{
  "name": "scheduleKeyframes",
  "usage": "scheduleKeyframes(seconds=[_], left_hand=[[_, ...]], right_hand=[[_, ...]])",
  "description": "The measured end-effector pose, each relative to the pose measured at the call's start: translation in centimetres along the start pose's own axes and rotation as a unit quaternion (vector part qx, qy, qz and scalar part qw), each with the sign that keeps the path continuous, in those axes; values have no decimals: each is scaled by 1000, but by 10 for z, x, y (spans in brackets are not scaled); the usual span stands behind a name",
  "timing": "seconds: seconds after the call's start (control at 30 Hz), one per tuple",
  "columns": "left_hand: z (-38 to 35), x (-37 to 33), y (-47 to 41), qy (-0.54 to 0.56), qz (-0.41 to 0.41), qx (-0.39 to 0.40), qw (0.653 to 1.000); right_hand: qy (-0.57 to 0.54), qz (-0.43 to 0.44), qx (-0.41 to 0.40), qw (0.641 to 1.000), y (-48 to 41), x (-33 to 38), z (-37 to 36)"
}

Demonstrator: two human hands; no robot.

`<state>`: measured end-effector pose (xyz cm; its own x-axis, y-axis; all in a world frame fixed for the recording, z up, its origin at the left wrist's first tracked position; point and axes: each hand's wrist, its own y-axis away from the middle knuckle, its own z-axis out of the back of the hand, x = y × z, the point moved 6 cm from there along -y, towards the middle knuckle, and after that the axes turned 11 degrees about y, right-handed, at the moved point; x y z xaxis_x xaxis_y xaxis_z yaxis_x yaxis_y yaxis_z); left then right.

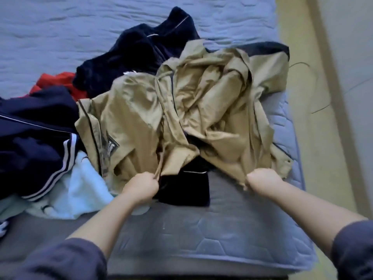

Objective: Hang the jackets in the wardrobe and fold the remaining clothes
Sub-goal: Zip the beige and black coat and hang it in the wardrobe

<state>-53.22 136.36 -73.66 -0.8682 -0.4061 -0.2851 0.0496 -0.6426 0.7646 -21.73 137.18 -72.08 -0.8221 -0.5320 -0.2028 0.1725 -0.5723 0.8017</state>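
A crumpled tan jacket [201, 102] with dark piping and a dark patch lies across the middle of the bed. My left hand [141, 185] is closed on its near edge at the centre. My right hand [262, 182] is closed on its near right edge. A folded black garment [185, 186] lies under the jacket between my hands. Behind it sits a dark navy fleece [137, 55]. On the left are a navy jacket with white stripes [36, 138], a red garment [58, 81] and a pale blue cloth [84, 190].
The clothes lie on a blue quilted mattress [201, 239] whose right edge runs beside a yellowish floor [314, 98]. A thin wire [316, 110] lies on that floor. A pale wall [351, 57] stands at the far right.
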Motion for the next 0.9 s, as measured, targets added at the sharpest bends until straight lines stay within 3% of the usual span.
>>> scheduleKeyframes(seconds=[0.13,0.2,0.27,0.33,0.4,0.5,0.57,0.6,0.67,0.73,0.8,0.9], left_hand=[[-43,17,54,-152,38,189,969],[-46,20,68,-208,33,197,957],[-30,14,72,-203,25,161,966],[-10,5,71,-161,27,122,979],[4,-7,69,-103,10,90,990],[15,-42,64,8,-62,18,998],[11,-71,56,91,-102,-6,991],[4,-84,50,134,-98,9,986],[-21,-97,34,214,-30,54,975],[-49,-96,19,214,26,51,975],[-63,-86,14,186,39,4,982],[-59,-84,27,178,20,-29,983]], right_hand=[[-22,58,176,982,65,23,-70],[-57,70,241,966,88,34,-91],[-95,81,251,960,99,40,-87],[-113,73,188,973,93,39,-64],[-163,15,41,986,77,30,-27],[-207,-91,-232,946,59,6,45],[-196,-154,-322,913,48,-10,82],[-180,-186,-315,913,36,-19,91],[-184,-260,-216,923,8,-41,84],[-292,-283,-119,906,-14,-54,52],[-326,-219,-58,918,-15,-38,27],[-208,-68,34,975,7,10,2]])
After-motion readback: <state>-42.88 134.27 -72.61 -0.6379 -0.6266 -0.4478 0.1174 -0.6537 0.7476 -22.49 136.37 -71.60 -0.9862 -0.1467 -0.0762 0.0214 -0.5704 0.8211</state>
